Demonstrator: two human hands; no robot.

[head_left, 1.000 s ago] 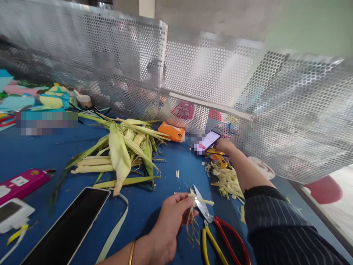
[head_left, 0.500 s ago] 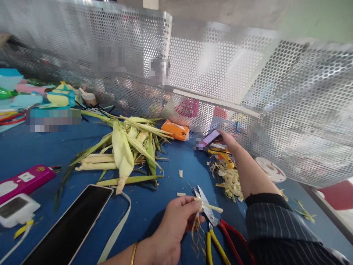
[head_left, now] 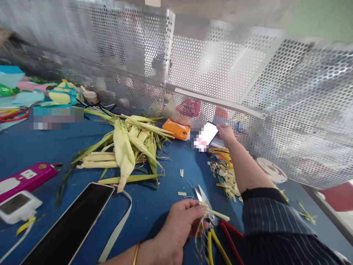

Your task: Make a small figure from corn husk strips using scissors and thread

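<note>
Low in the middle, my left hand pinches a small pale piece of corn husk with thin brown strands hanging from it. Just under and beyond its fingertips lie scissors with steel blades and red handles. Two yellow handles sit against them; their tool is partly covered. My right hand reaches far forward, holding a smartphone with a bright screen, tilted above the table. Below that wrist are a yellow-orange tool, partly hidden, and a heap of husk curls.
A pile of corn husks lies left of centre, beside an orange tissue pack. Nearer are a large black-screened device, a pale ribbon and a magenta box. A white roll stands right, before the perforated metal screen.
The phone tilted flatter and then back, its screen now brighter. My left hand keeps its pinch on the husk. The whole view has shifted slightly.
</note>
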